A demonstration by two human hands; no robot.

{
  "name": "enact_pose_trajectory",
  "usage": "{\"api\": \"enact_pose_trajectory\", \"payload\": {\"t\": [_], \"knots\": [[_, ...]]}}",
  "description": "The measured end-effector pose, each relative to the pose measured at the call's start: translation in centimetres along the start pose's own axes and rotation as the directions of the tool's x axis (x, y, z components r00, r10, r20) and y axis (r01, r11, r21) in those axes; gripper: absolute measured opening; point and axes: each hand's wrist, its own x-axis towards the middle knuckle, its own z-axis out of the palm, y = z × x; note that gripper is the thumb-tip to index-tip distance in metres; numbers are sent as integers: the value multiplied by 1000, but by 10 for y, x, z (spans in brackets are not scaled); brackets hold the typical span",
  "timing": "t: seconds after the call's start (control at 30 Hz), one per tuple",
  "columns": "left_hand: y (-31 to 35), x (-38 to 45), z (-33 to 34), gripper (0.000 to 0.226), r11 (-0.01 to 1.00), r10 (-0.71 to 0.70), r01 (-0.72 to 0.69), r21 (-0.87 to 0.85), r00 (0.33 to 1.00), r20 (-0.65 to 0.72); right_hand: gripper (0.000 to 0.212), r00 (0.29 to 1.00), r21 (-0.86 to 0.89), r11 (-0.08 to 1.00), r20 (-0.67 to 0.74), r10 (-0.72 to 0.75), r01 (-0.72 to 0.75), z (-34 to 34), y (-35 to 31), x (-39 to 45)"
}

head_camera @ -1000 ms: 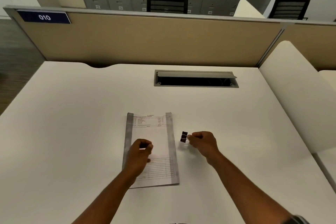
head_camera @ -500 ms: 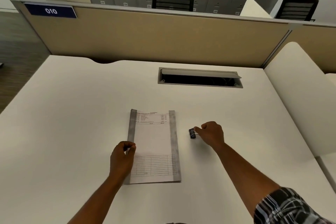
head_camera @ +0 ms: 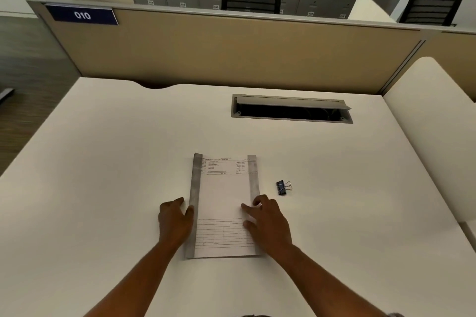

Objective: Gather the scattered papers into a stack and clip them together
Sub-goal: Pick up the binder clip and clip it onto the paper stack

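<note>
both hands (head_camera: 224, 221) flanking paper stack (head_camera: 223, 195), binder clip (head_camera: 282, 187) just right

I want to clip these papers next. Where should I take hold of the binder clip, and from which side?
Pinch the two wire handles of the clip, coming from its right. They seem to stick out rightward while its black body faces the papers, so squeezing them should open the mouth toward the stack's edge.

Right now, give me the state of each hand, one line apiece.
Left hand: open, fingers against the left edge of the paper stack, holding nothing.
Right hand: open, fingers resting on the stack; the binder clip lies apart.
</note>
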Motion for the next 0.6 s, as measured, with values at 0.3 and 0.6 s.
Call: {"api": "enact_pose_trajectory", "payload": {"t": [0.3, 0.6], "knots": [[32, 13, -11, 15, 957, -114, 148, -247, 983, 147, 49, 1000, -98, 995, 23, 11, -8, 13, -4, 2], [47, 4, -2, 27, 966, 14, 60, -252, 959, 282, 51, 998, -27, 998, 31, 54, -54, 16, -4, 2]]}}
